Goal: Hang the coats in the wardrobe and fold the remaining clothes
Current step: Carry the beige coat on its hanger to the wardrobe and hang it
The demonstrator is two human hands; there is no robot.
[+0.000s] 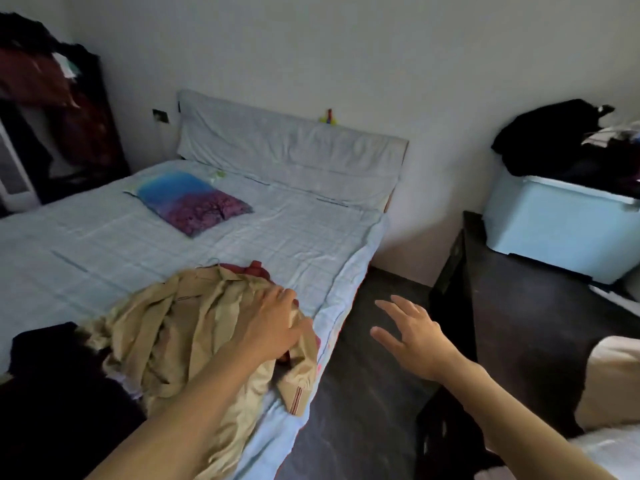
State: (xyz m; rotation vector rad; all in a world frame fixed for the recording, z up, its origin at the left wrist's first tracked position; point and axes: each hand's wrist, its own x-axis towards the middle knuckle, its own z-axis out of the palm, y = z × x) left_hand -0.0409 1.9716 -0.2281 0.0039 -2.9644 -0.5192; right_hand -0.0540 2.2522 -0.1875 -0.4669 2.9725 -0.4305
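1. Coat (180,327): one, beige, crumpled thin fabric, lying at the bed (242,244) edge.
2. Left hand (273,320) grips its folds.
3. Right hand (412,337) hovers, fingers spread, holding nothing.
4. One dark garment (41,344) lies beside it.

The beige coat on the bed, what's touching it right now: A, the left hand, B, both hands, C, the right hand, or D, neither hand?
A: the left hand rests on the beige coat at the edge of the bed, while the right hand hangs open above the dark floor, apart from the fabric.
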